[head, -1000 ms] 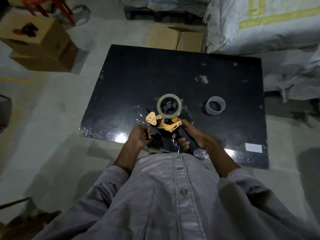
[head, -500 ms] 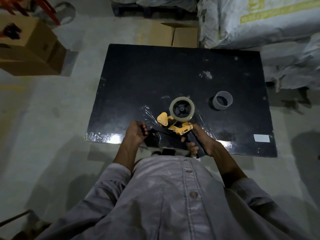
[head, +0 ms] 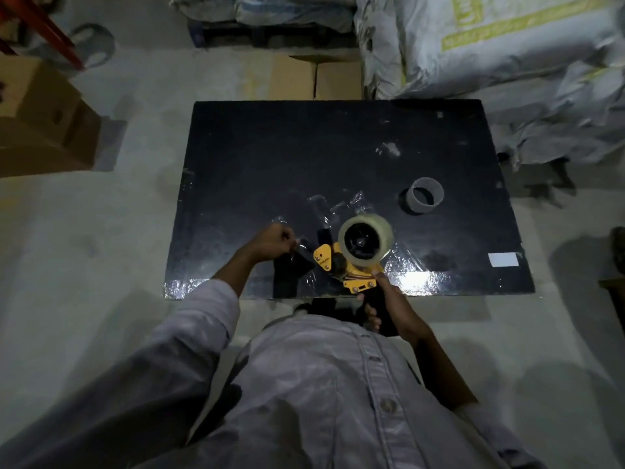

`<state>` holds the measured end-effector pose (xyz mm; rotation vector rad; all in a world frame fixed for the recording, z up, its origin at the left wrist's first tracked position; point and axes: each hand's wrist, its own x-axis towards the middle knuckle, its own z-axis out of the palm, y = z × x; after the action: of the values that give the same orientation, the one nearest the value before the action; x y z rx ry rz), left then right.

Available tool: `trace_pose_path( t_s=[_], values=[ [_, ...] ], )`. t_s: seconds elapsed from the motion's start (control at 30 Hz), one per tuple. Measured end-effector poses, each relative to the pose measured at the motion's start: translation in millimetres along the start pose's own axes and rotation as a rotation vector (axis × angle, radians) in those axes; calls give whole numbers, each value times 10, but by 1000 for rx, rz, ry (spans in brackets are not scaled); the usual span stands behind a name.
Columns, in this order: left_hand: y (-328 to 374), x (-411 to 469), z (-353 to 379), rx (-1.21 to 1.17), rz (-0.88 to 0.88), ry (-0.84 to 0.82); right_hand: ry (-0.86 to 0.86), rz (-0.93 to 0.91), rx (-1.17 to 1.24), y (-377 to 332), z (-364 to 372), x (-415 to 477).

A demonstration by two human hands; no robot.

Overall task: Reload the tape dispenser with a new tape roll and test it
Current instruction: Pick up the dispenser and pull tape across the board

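Note:
An orange tape dispenser [head: 338,262] hangs just above the near edge of the black table [head: 304,157]. A roll of clear tape [head: 366,241] sits on its hub. My right hand [head: 382,299] is shut on the dispenser's black handle below the orange frame. My left hand [head: 274,241] is left of the dispenser's front, fingers pinched on the clear tape end that runs from the roller. An empty grey tape core [head: 424,199] stands upright on the table to the right of the roll.
Crumpled clear film [head: 341,206] lies on the table behind the roll. A white label [head: 503,259] sits near the table's right front corner. Cardboard boxes [head: 44,123] stand on the floor at left, large sacks [head: 490,45] at the back right.
My left hand has moved up and to the left, away from the dispenser, with the tape end pinched. The dispenser and roll have shifted right and tilted.

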<state>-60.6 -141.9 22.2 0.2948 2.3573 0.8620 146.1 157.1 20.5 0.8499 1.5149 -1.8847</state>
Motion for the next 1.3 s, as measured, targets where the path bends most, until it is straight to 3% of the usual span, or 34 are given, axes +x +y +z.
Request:
trace_pose_path(
  t_s=[0.1,0.2,0.57,0.83,1.07,1.2,1.3],
  values=[
    [-13,224,28,199,54,26,136,-125,-96,52,105,4],
    [-84,382,110,247,39,76,219,-211,-162,55,189,51],
    [-60,602,-23,451,194,109,392,-323,-438,35,441,308],
    [-108,638,-11,454,83,98,415,-312,-702,-56,616,364],
    [-123,704,-170,298,-206,205,363,-233,-630,-17,658,356],
    [-232,499,68,244,76,304,332,-208,-525,-40,624,280],
    [-355,308,267,268,159,230,314,-194,-514,-55,597,274]
  ],
)
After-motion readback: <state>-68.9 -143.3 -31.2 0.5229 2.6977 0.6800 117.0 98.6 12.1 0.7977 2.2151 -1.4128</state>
